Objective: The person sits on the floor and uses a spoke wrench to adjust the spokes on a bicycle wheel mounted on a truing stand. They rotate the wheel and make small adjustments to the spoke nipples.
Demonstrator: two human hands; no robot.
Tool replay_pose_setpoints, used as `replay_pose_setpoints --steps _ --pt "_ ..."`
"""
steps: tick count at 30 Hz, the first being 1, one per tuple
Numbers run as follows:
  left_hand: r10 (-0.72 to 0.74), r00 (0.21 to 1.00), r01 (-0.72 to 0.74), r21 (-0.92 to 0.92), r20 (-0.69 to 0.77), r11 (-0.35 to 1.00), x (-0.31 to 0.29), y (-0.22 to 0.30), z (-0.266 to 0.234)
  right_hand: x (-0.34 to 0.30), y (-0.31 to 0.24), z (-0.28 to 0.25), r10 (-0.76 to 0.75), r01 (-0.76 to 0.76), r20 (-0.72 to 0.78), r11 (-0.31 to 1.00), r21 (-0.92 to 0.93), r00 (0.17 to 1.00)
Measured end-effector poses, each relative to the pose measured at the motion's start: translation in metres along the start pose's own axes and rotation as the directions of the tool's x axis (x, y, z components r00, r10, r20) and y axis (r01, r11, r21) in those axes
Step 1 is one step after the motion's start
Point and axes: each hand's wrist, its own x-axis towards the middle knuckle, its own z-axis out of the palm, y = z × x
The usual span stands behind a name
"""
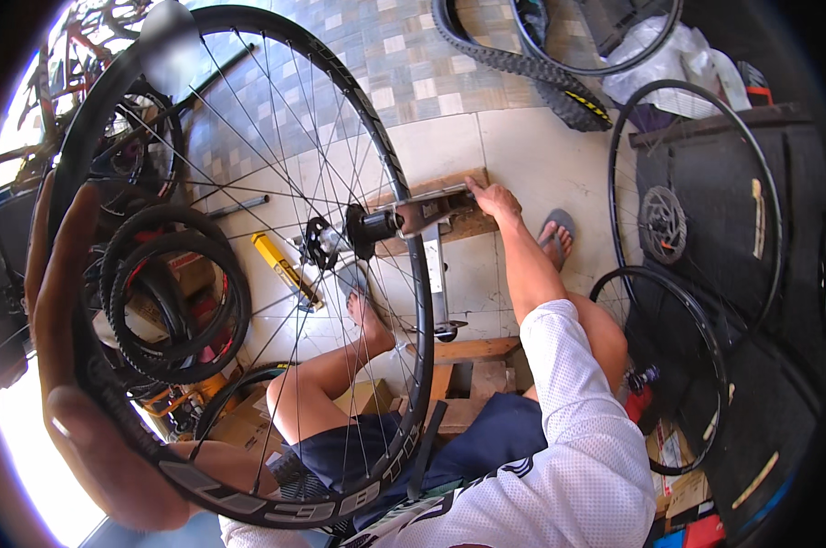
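Note:
A bicycle wheel (420, 301) with a black rim and thin spokes stands large in front of me. My left hand (58, 365) is closed round the rim at the far left. The black and silver hub (369, 228) sits at the right half of the wheel, against a flat grey metal arm (424, 212). My right hand (497, 199) is closed on the far end of that arm, beyond the rim. Whether the arm is a loose tool or part of a stand, I cannot tell. Behind it lie a wooden board (475, 226) and a silver metal bar (442, 283).
A yellow box (280, 265) lies on the floor beside my left foot. Black tyres (235, 283) are piled at the left. Several wheels lean on the right, one with a brake disc (663, 224). A tyre (568, 100) lies at the far side.

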Motion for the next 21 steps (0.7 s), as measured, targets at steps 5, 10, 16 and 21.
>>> replay_pose_setpoints --steps 5,10,16,21 --pt "-0.014 0.998 0.011 0.051 0.057 0.999 0.011 -0.012 0.009 0.015 0.0 0.003 0.061 -0.072 0.127 0.994 0.08 0.99" --pt "-0.023 0.996 0.016 0.074 0.091 0.997 0.015 -0.016 0.006 0.026 0.012 0.023 -0.06 0.061 -0.019 0.995 0.079 0.998" --pt "-0.001 0.994 -0.009 0.088 0.11 0.996 0.016 -0.014 0.003 0.036 0.038 0.052 -0.354 0.426 -0.244 0.812 0.398 0.903" --pt "-0.02 0.994 0.007 0.115 0.105 0.993 0.008 -0.012 -0.003 0.009 0.033 0.037 -0.342 0.217 0.015 0.63 0.746 0.94"
